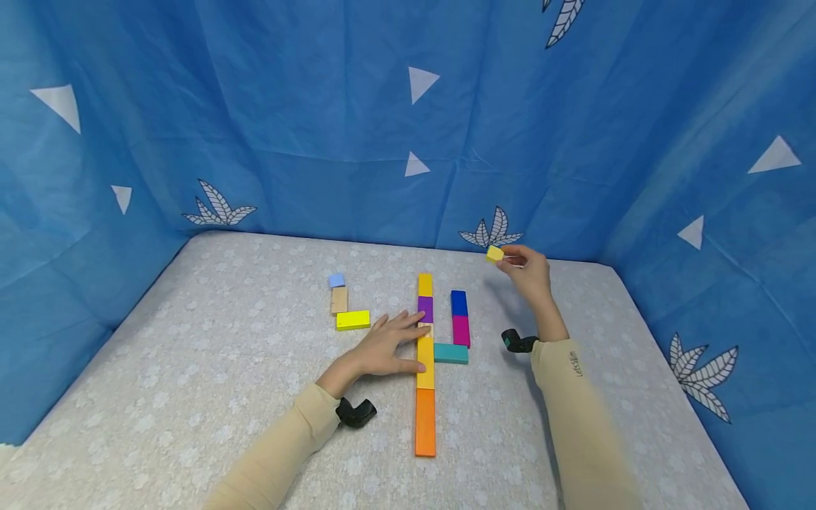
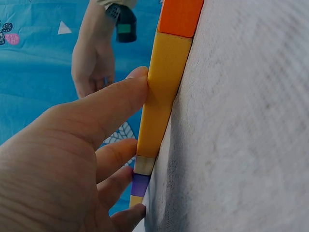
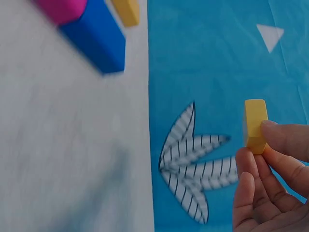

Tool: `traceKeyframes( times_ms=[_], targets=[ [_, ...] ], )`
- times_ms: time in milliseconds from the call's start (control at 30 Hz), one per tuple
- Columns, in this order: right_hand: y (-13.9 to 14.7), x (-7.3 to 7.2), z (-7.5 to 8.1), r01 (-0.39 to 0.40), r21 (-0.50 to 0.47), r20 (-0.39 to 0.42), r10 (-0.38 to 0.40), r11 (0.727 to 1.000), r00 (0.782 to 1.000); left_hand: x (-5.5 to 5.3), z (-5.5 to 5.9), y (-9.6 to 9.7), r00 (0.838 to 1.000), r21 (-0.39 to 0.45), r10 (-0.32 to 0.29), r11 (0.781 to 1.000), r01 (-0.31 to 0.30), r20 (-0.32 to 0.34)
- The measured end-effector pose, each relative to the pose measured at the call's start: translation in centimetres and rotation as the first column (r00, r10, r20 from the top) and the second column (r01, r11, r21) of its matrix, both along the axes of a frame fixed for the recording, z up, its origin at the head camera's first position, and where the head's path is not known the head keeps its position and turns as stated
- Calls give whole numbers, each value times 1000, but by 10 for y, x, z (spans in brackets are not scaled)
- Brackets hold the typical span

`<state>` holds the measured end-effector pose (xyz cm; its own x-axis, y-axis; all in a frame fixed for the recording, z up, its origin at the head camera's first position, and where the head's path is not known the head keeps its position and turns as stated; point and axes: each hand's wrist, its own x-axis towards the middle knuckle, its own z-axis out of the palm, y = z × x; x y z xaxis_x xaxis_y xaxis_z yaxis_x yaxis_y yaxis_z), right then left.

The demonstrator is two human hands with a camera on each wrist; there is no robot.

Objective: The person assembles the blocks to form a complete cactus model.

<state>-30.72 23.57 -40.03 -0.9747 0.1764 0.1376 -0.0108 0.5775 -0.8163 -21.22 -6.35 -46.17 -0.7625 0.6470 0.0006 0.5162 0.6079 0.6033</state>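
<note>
My right hand [image 1: 530, 275] is raised above the far right of the table, pinching a small yellow block [image 3: 256, 126] between thumb and fingertips. In the head view my left hand [image 1: 382, 348] spreads over a straight row of blocks, its thumb and fingertips resting along them. From far to near, the row has a yellow-orange block [image 1: 425, 285], a purple block [image 1: 425, 306], a small pale wooden block [image 2: 144, 165], a longer yellow-orange block [image 2: 164, 92] under the thumb, and an orange block [image 1: 425, 423]. A teal block [image 1: 451, 353] lies crosswise against the row's right side.
Right of the row, a blue block [image 1: 459, 303] and a magenta block [image 1: 461, 331] lie end to end, reaching the teal one. On the left are a bright yellow block [image 1: 353, 320], a wooden block [image 1: 339, 301] and a light blue block [image 1: 336, 280]. Blue curtains [image 1: 357, 142] surround the table.
</note>
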Motion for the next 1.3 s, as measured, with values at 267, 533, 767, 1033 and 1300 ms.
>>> traceKeyframes(
  times_ms=[267, 533, 767, 1033, 1300],
  targets=[
    [-39, -19, 9, -122, -2, 21, 122, 993, 992, -1, 0, 0, 1000, -5, -2, 1000, 2, 0],
    [-69, -33, 7, -193, 34, 37, 192, 981, 981, -2, -1, 1, 1000, -12, 1, 1000, -1, 19],
    [-87, -41, -4, -259, 63, 66, 255, 964, 965, -2, 0, 1, 1000, -10, 7, 1000, -7, 18],
    [-97, -46, -12, -309, 49, 149, 299, 950, 942, -1, 0, 0, 1000, -12, 8, 1000, -8, 13],
    [-100, -54, -22, -289, 72, 220, 267, 955, 938, -2, 2, 1, 1000, -19, 7, 1000, -6, 19]
  ],
)
